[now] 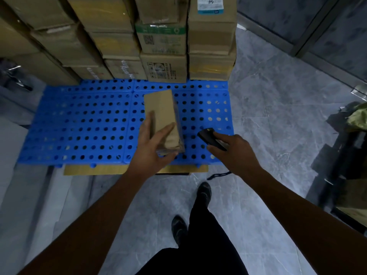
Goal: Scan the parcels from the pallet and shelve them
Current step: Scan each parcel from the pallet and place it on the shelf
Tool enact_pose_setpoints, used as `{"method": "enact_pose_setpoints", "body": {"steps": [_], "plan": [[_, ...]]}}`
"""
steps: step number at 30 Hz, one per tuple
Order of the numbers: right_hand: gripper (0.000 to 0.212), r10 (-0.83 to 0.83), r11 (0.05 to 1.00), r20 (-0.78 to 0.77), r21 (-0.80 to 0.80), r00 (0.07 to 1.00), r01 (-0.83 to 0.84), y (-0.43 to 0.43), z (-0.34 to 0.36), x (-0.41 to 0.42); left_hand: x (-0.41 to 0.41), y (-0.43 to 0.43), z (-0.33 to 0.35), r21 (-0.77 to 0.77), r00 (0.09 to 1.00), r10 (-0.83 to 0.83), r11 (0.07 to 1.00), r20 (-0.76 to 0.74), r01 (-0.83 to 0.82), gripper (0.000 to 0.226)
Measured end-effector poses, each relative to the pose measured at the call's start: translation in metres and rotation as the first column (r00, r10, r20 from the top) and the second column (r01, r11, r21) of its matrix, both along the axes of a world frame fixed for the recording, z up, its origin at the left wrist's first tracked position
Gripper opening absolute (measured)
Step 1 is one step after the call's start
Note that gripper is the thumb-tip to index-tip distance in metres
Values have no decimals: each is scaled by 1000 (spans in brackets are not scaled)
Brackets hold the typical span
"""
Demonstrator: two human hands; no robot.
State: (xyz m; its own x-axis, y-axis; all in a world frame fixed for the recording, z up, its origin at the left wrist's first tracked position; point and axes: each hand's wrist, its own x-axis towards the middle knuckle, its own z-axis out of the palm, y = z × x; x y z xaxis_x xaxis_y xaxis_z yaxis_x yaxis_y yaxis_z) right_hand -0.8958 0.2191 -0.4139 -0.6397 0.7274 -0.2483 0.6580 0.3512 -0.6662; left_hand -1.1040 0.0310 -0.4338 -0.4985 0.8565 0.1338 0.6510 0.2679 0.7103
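My left hand grips a small brown cardboard parcel from below, fingers and thumb on either side, holding it above the blue perforated pallet. My right hand holds a black handheld scanner just right of the parcel, its head pointing up and left; a black cord hangs from it. Stacked cardboard boxes fill the pallet's far side.
Grey marble floor lies to the right and under my feet. A flat cardboard sheet sticks out from under the pallet's near edge. Dark shelving and a greenish bag stand at the right edge. Glass panels run along the far right.
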Motion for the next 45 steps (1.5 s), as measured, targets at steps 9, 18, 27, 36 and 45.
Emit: {"method": "enact_pose_setpoints", "body": {"steps": [9,18,27,36,45], "plan": [[62,117,992,14,54,993,-118,-14,16,-23,11,6,-13,82,970,178,978,166,-194,65],[53,254,945,117,184,960,-272,-24,34,-43,1,-49,-33,101,932,251,953,262,-285,94],[57,139,979,130,129,982,-156,-23,17,-49,-8,-9,-28,-118,961,276,954,-3,-274,87],[55,202,969,-36,150,979,-195,-39,32,-66,-19,-64,-35,80,873,330,921,358,-381,104],[58,419,850,291,206,860,-484,-42,83,-107,-19,-45,-37,182,871,308,899,383,-398,79]]}}
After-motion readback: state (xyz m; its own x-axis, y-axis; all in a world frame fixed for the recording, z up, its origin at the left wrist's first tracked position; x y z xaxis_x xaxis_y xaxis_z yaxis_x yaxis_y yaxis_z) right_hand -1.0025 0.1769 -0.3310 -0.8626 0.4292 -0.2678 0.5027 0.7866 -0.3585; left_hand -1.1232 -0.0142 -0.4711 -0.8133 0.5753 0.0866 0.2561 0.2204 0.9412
